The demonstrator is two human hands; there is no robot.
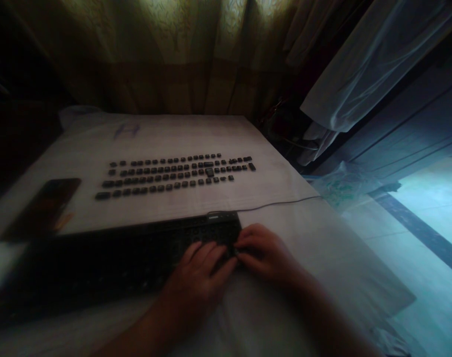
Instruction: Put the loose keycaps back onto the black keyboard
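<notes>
A long black keyboard (110, 263) lies across the near part of the white-covered table, with its keys only dimly visible. My left hand (198, 275) rests over its right part, fingers stretched out on the keys and thumb pointing toward my right hand. At the keyboard's right edge, my right hand (270, 255) has thumb and index finger pinched together. Whatever sits between those fingertips is too small and blurred to name. Beyond the keyboard, loose black keycaps (173, 176) are laid out in several rows, a few larger ones among them.
A dark flat phone-like object (47, 206) lies at the left, with a small orange-brown item (64, 221) beside it. A thin cable (274, 204) runs from the keyboard over the table's right edge. Curtains (166, 64) hang behind; a clear plastic bag (339, 186) is at the right.
</notes>
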